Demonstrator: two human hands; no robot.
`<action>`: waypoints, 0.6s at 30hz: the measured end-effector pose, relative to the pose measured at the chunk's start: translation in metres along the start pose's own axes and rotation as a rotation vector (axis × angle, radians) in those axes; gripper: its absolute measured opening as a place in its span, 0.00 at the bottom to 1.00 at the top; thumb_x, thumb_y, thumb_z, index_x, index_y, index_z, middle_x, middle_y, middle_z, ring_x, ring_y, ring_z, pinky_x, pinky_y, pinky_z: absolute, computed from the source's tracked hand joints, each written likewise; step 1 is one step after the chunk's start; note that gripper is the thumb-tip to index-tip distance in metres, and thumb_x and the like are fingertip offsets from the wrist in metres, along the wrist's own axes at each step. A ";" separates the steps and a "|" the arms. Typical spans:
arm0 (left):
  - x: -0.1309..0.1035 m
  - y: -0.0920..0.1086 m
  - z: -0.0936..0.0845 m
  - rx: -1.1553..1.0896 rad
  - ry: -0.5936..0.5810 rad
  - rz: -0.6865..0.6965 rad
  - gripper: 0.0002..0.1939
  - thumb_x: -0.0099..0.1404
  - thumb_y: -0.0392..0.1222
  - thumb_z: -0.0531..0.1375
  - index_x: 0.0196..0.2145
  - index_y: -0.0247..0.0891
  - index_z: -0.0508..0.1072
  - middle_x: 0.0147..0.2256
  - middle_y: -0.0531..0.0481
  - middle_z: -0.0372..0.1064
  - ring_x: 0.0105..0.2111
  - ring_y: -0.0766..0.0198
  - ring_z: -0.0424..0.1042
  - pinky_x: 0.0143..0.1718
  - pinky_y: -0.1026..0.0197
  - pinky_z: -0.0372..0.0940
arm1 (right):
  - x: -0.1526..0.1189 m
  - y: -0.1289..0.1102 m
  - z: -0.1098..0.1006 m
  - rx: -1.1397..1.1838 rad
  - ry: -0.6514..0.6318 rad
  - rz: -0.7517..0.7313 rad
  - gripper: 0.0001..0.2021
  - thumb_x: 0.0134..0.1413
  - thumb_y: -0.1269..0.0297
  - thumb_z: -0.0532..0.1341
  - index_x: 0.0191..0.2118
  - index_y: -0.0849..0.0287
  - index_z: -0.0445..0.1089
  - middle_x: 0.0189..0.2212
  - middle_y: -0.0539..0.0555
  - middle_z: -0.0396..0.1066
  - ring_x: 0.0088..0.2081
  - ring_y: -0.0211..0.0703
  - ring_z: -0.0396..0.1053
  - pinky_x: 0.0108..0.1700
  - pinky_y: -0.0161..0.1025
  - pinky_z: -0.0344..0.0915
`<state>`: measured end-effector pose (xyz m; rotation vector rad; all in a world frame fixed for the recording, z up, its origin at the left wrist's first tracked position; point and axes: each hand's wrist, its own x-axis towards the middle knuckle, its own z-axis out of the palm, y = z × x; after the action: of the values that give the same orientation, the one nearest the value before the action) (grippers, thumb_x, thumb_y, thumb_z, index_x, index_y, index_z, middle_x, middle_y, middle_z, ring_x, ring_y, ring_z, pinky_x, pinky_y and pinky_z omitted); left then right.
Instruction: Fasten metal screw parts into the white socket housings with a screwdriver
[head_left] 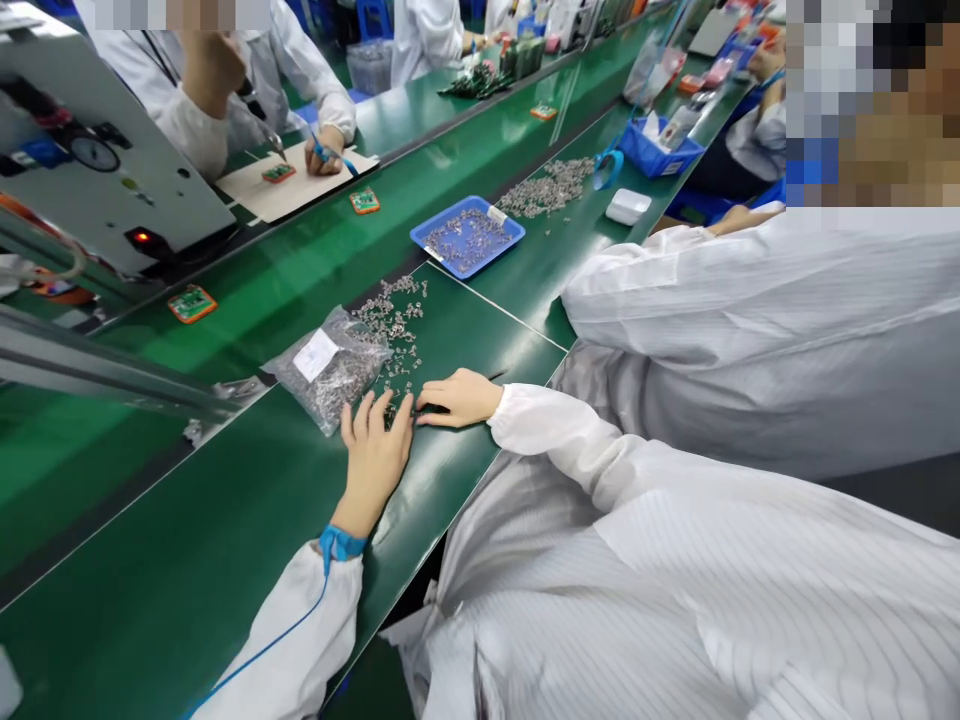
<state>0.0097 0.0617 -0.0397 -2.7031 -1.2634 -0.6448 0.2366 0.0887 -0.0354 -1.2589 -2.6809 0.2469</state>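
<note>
My left hand [375, 455], a blue strap round its wrist, lies over small metal parts with its fingers spread. Its fingertips touch the edge of a clear plastic bag [349, 385] full of such parts, with a white label. Loose metal parts [401, 320] are scattered on the green table beyond the fingers. Close by on the right, my right hand [459, 398] has thumb and forefinger brought together beside the left fingertips. What they hold is too small to make out. A thin dark tip [496, 375] shows behind its knuckles.
A blue tray [517, 236] of parts lies farther up the green table [187, 540], before another pile [551, 188]. Green boards in orange frames [193, 304] lie on the belt. A metal beam [112, 360] crosses at left. Across the belt, a person works on a board; another sits at right.
</note>
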 end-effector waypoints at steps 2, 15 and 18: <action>0.001 0.000 -0.001 -0.058 -0.059 0.027 0.18 0.73 0.40 0.54 0.59 0.43 0.72 0.62 0.37 0.64 0.66 0.42 0.58 0.69 0.31 0.46 | -0.003 -0.004 0.001 0.012 0.008 -0.003 0.25 0.70 0.43 0.48 0.50 0.55 0.73 0.44 0.53 0.76 0.39 0.36 0.72 0.32 0.36 0.51; 0.012 -0.001 0.005 -0.174 -0.209 -0.094 0.16 0.77 0.40 0.48 0.50 0.34 0.73 0.55 0.41 0.71 0.65 0.53 0.60 0.73 0.42 0.44 | -0.005 -0.016 0.011 -0.055 0.210 0.011 0.24 0.73 0.52 0.48 0.45 0.63 0.76 0.36 0.58 0.78 0.26 0.37 0.68 0.28 0.37 0.44; 0.014 -0.002 0.003 -0.160 -0.256 -0.113 0.15 0.77 0.39 0.49 0.51 0.35 0.73 0.52 0.45 0.73 0.58 0.59 0.67 0.70 0.53 0.50 | -0.004 -0.014 0.019 -0.134 0.181 0.109 0.22 0.69 0.48 0.51 0.48 0.57 0.77 0.36 0.55 0.78 0.24 0.37 0.66 0.28 0.36 0.41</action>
<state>0.0171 0.0742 -0.0363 -2.9382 -1.4916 -0.4372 0.2244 0.0758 -0.0516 -1.3952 -2.5144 -0.0340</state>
